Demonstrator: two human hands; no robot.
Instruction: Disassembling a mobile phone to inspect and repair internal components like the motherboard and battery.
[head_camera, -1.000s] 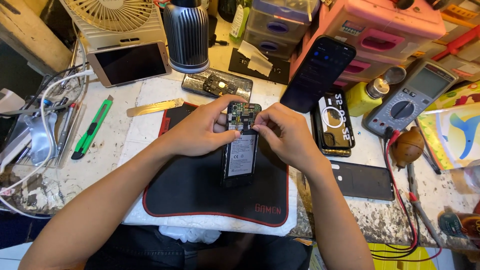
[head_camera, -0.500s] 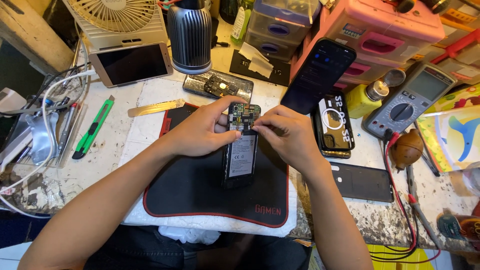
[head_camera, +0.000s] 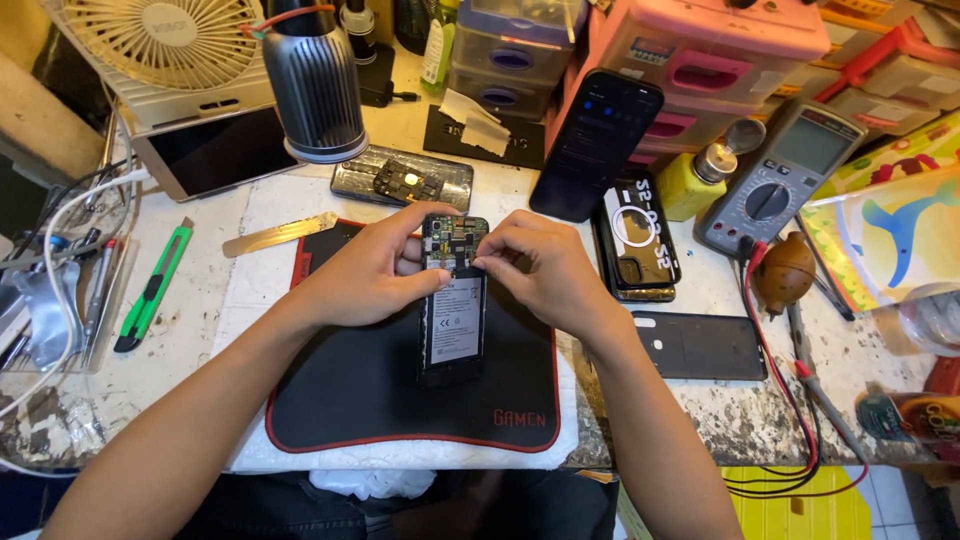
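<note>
An opened phone (head_camera: 452, 318) with its back cover off lies on a black mat with a red edge (head_camera: 400, 400), showing a circuit board at the top and a white-labelled battery below. My left hand (head_camera: 365, 275) grips the phone's upper left side, thumb on its edge. My right hand (head_camera: 545, 270) pinches with its fingertips at the board near the phone's top; whether a small part sits between them is hidden.
A black back cover (head_camera: 700, 345) lies right of the mat. A dark phone (head_camera: 595, 140) leans on pink drawers, above a cased phone (head_camera: 635, 235). A multimeter (head_camera: 780, 175), yellow bottle (head_camera: 695, 180), green cutter (head_camera: 150, 290), metal pry strip (head_camera: 280, 235), parts tray (head_camera: 400, 180) and fan (head_camera: 165, 50) surround the mat.
Both hands stay on the phone's top end. My right fingertips have shifted slightly over the board; the phone has barely moved.
</note>
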